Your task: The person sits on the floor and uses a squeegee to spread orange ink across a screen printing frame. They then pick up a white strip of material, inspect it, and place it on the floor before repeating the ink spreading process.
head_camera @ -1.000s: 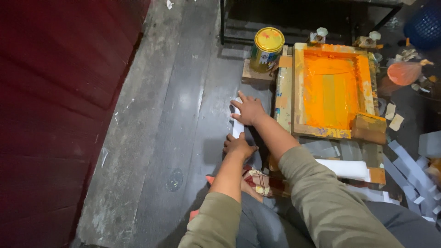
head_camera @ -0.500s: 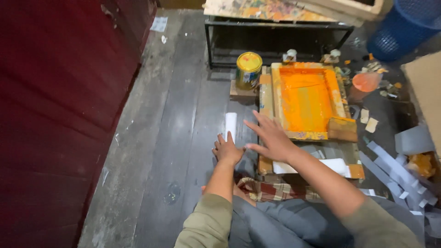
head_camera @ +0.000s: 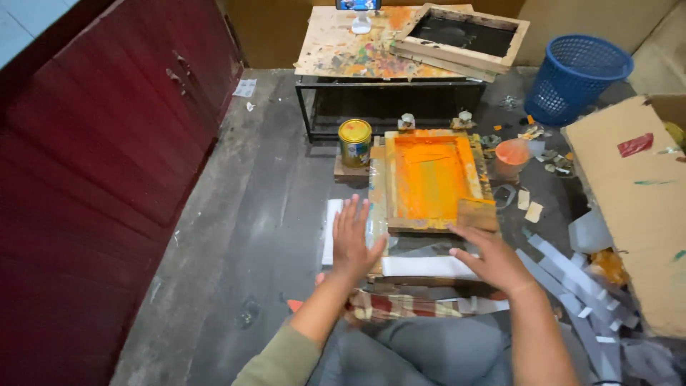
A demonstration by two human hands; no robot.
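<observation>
Left hand (head_camera: 351, 239): fingers spread flat, gripping nothing, over white strip (head_camera: 331, 230) on the floor, centre frame.
Right hand (head_camera: 493, 261): open, palm down, beside white paper (head_camera: 427, 266), below the frame.
Printing frame (head_camera: 431, 179): wooden, stiff, orange ink wet; likely best held by its rails.
Strip: thin, light, probably floppy; lift at an edge.
Paint tin (head_camera: 355, 141): upper centre.

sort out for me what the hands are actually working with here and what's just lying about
In hand:
- left hand flat on the white strip
- right hand by the white sheet
- orange printing frame, just ahead of both hands

Lying about:
- yellow tin
- blue basket
- orange cup
- cardboard sheet
- grey paper strips
- spare frame on the low table
</observation>
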